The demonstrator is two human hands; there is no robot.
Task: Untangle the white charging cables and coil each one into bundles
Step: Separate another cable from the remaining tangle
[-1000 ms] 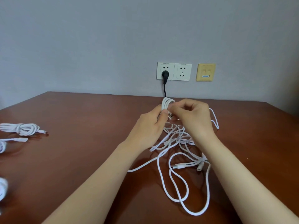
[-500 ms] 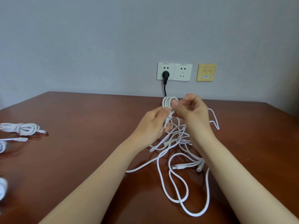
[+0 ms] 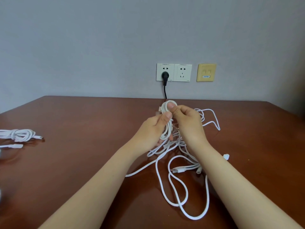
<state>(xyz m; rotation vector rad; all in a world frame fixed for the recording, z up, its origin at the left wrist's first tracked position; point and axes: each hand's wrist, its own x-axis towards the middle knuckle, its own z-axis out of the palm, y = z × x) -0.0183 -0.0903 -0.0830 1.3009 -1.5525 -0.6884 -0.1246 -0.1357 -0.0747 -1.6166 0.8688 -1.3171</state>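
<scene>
At nine o'clock a coiled bundle (image 3: pixel 19 134) runs off the picture's edge. The left hand (image 3: pixel 151 129) and right hand (image 3: pixel 188 123) cover parts of the coil (image 3: pixel 167 128) they grip. At twelve, the label (image 3: pixel 206 76) on the yellow plate (image 3: pixel 206 68) is unreadably small.

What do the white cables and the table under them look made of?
White cables: smooth, matte, rubbery plastic sheath, probably; they fall in soft, kink-free loops. Table: reddish-brown wood or veneer, semi-gloss; it faintly mirrors the coiled bundle at left, but no grain shows clearly.
</scene>
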